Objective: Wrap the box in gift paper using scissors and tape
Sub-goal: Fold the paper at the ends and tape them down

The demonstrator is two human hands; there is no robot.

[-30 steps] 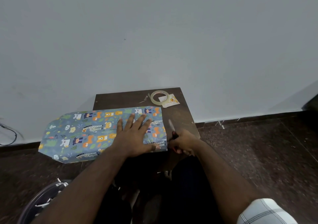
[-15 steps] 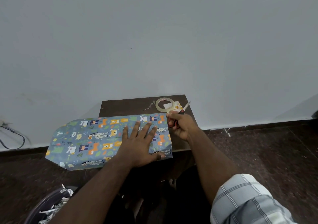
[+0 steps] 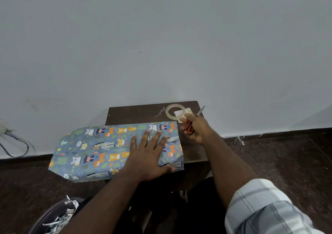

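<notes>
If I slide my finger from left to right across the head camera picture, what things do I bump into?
Grey cable by the wall → blue animal-print gift paper → flat left hand → right hand gripping orange-handled scissors → checked sleeve.

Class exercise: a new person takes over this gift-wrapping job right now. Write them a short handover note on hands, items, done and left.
Left hand: flat, fingers spread, pressing the gift paper on the table.
Right hand: grips the scissors, blades pointing away, beside the tape roll.
Paper overhangs the table's left edge; the box is not visible, perhaps under it.
Done: paper laid out.
Left: taping, folding the ends.
</notes>
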